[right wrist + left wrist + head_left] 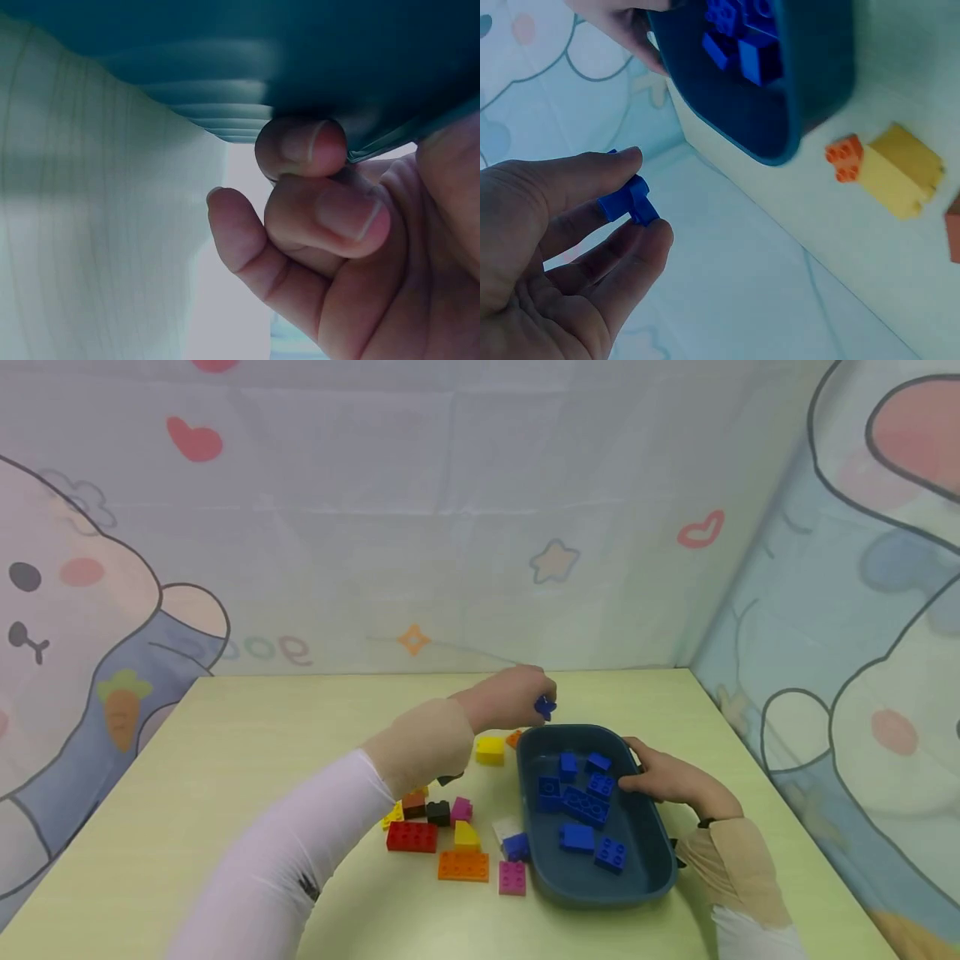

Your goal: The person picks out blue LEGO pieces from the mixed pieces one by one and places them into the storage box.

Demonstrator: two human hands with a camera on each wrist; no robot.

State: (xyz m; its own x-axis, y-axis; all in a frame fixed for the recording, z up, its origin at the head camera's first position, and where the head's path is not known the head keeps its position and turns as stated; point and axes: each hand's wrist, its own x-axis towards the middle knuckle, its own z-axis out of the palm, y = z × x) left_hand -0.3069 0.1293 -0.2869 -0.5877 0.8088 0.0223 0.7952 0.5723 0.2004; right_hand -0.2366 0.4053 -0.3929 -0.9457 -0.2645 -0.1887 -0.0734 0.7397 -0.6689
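Note:
Between thumb and fingertips my left hand (510,697) pinches a small, irregular blue building-block piece (634,199), raised beyond the far end of the dark blue-green bin (547,881). My right hand (671,781) holds the bin's right side, thumb over the rim and fingers curled against the outer wall, as the right wrist view shows. Several blue building blocks (585,807) lie loose inside the bin. Close to its left wall, on the table, are a blue block (516,847) and a white piece (506,827).
Left of the bin lie a red block (412,837), an orange block (463,866), a pink block (512,878), a black block (438,812) and several others. A yellow block (491,750) sits near the bin's far left corner. A printed cloth (450,527) hangs behind the table (247,760).

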